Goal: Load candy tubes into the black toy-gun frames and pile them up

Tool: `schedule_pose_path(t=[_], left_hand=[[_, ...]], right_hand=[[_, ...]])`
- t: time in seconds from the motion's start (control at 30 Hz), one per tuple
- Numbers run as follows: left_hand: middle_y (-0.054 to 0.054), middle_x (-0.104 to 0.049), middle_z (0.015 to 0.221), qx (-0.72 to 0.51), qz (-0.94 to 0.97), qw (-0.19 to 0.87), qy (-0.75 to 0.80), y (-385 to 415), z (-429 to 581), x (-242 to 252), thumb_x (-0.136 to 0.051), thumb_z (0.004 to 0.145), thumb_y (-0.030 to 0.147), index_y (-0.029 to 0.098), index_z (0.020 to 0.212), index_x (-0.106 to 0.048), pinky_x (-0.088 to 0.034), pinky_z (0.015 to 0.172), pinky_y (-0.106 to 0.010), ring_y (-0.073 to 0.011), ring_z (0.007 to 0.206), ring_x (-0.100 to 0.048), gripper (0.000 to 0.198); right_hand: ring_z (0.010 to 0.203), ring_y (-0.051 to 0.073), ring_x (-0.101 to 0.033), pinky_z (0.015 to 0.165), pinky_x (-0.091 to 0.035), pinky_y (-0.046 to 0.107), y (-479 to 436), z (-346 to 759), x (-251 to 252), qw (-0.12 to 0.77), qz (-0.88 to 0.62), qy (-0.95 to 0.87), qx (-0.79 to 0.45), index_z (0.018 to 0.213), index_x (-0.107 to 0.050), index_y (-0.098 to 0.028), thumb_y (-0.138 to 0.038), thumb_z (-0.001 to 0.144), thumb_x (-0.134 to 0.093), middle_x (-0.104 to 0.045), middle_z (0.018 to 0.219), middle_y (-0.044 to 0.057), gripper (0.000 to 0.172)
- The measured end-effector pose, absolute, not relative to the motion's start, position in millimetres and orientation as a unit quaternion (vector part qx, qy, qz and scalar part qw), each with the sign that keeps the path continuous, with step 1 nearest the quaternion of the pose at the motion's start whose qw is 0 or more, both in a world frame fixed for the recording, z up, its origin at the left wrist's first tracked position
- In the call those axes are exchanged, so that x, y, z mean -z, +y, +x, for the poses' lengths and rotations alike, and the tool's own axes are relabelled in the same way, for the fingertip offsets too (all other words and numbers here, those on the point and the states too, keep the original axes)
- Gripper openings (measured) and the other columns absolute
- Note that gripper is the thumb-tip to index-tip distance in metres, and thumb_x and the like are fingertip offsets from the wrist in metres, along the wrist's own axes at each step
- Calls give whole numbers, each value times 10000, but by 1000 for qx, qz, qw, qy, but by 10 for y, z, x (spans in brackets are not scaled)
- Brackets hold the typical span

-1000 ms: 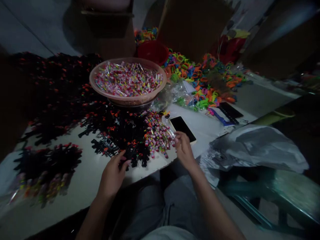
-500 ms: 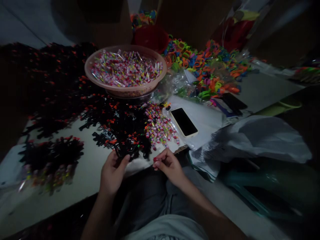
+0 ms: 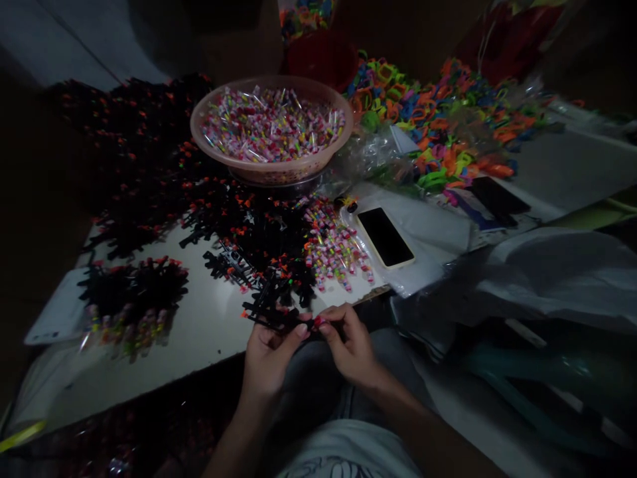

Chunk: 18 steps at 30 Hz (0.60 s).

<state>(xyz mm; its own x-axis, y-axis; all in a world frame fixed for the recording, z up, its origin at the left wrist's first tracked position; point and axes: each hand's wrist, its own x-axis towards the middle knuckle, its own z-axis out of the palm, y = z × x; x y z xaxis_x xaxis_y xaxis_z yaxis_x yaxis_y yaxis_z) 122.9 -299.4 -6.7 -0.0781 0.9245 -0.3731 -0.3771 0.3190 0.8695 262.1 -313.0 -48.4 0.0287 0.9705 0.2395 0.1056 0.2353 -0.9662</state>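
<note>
Red piece (image 3: 317, 322) mostly hidden in right fingers (image 3: 342, 312)

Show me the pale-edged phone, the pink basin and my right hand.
Pale-edged phone (image 3: 385, 238): head view, dark screen.
Pink basin (image 3: 273, 170): head view, front wall.
Right hand (image 3: 352, 348): head view, middle of hand.

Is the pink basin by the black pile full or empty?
Full, or nearly so: small multicoloured tubes spread across the pink basin, hiding its bottom.

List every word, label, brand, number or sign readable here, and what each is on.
None can be read.
Pale shirt: dark print, cut off by the frame.
Small multicolored tubes: markings too small.
Purple-and-white packet: too blurred.
Smartphone: dark screen, no text visible.
</note>
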Motion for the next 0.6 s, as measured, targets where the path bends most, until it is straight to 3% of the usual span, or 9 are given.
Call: schedule_pose_path(t=[0.13, 0.4, 0.5, 0.6], left_hand=[[-57, -744, 798, -527, 263, 615, 524, -3011, 1240, 70, -845, 550, 246, 158, 922, -564, -567, 723, -307, -214, 793, -707, 474], [-92, -741, 823, -496, 198, 646, 545, -3028, 1266, 124, -840, 542, 255, 98, 856, -663, -553, 726, -283, -206, 764, -701, 393], [-91, -733, 845, -486, 183, 664, 538, -3080, 1279, 163, -829, 572, 264, 98, 844, -668, -542, 726, -262, -191, 773, -693, 356], [-81, -726, 851, -496, 191, 640, 555, -3098, 1211, 172, -828, 571, 319, 118, 901, -640, -538, 730, -283, -204, 789, -690, 429]], right_hand=[[799, 157, -606, 706, -480, 265, -3120, 2643, 362, 493, -480, -640, -343, 922, -445, -229, -216, 905, -474, -619, 863, 36, 36], [722, 258, -597, 650, -449, 351, -3134, 2564, 305, 285, -555, -769, -142, 884, -493, -168, -259, 852, -495, -632, 773, 104, 97], [613, 235, -587, 589, -413, 326, -3131, 2518, 358, 248, -542, -791, -140, 864, -519, -167, -258, 876, -470, -631, 682, 82, 104], [645, 224, -597, 608, -415, 315, -3080, 2531, 357, 235, -527, -792, -196, 881, -535, -173, -334, 888, -508, -646, 717, 75, 164]])
